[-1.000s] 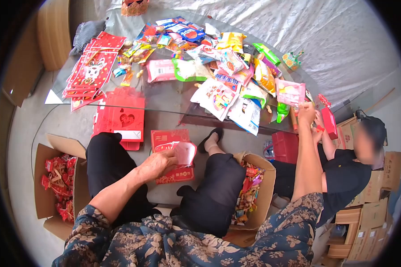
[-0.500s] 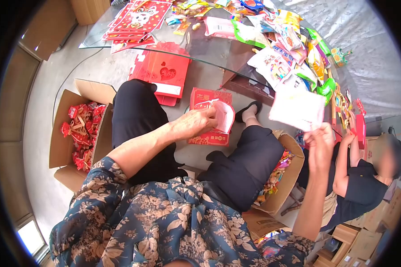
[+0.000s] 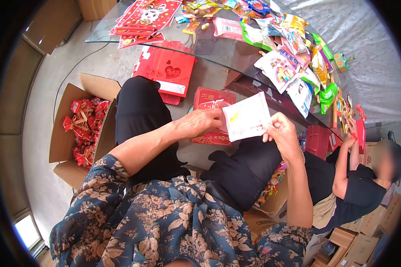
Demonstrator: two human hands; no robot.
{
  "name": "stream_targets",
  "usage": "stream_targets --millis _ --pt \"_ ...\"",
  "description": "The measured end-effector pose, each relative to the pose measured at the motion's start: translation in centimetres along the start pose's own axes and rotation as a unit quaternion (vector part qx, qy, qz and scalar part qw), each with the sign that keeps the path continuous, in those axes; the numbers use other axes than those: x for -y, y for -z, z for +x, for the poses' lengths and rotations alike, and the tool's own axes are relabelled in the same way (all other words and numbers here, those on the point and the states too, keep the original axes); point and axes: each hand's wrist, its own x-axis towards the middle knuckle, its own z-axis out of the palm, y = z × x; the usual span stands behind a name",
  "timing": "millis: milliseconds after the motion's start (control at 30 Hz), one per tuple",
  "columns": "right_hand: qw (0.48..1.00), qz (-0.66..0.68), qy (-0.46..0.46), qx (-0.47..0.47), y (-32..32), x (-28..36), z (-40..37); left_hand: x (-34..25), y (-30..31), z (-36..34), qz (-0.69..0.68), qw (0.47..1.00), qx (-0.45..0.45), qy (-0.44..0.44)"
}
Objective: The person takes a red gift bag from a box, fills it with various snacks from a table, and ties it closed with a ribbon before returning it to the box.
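Observation:
My right hand (image 3: 281, 133) pinches the right edge of a white square packet (image 3: 247, 118), held over my knees. My left hand (image 3: 201, 123) is closed at the packet's left side, on the rim of a red bag (image 3: 210, 105), which the packet and my fingers mostly hide. Under it lies a red and gold box (image 3: 223, 95).
Snack packets (image 3: 278, 69) and red patterned bags (image 3: 149, 15) lie on the glass table (image 3: 209, 52). Red gift bags (image 3: 176, 71) stand below. An open carton (image 3: 62, 120) of red bundles is at left; another carton (image 3: 276, 202) is by my right knee. A person (image 3: 358, 187) works at right.
My right hand has brought the white packet left and down, from near the table edge to beside my left hand. It now covers part of the red bag. The view has shifted slightly.

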Motion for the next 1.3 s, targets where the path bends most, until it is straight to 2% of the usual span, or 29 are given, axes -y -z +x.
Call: stream_targets --millis 200,300,400,533,800,1033,1100,1200,1300 --pt "1.0 -0.009 -0.014 -0.005 -0.6 -0.7 2.5 0.1 0.1 -0.4 0.002 0.999 0.035 0.014" --pt "1.0 0.001 -0.007 -0.014 -1.4 -1.3 3.1 -0.2 0.4 -0.3 -0.01 1.0 0.023 0.005" --pt "1.0 -0.001 -0.007 -0.027 -2.1 -2.1 3.7 -0.1 0.3 -0.1 -0.015 0.999 -0.026 -0.041" --pt "0.999 0.005 0.009 -0.051 -2.9 -2.1 3.8 -0.2 0.4 -0.1 0.002 1.0 0.002 -0.022" --pt "0.992 0.081 -0.017 -0.098 -2.9 -3.0 3.6 -0.2 0.5 0.0 -0.003 0.999 -0.015 -0.047" --pt "0.981 0.133 -0.034 -0.137 -3.5 -4.4 2.8 -0.4 0.3 0.1 0.009 0.999 -0.012 -0.029" --pt "0.986 0.105 -0.01 -0.127 -3.8 -4.3 2.5 -0.6 0.6 0.1 -0.002 1.0 -0.013 -0.025" --pt "0.995 0.033 0.013 -0.098 -4.2 -4.0 2.1 -1.2 0.9 0.0 -0.1 0.994 -0.011 0.034" --pt "0.995 -0.035 0.016 -0.091 -4.5 -3.1 1.8 -0.5 0.3 0.1 -0.079 0.996 -0.036 -0.004"
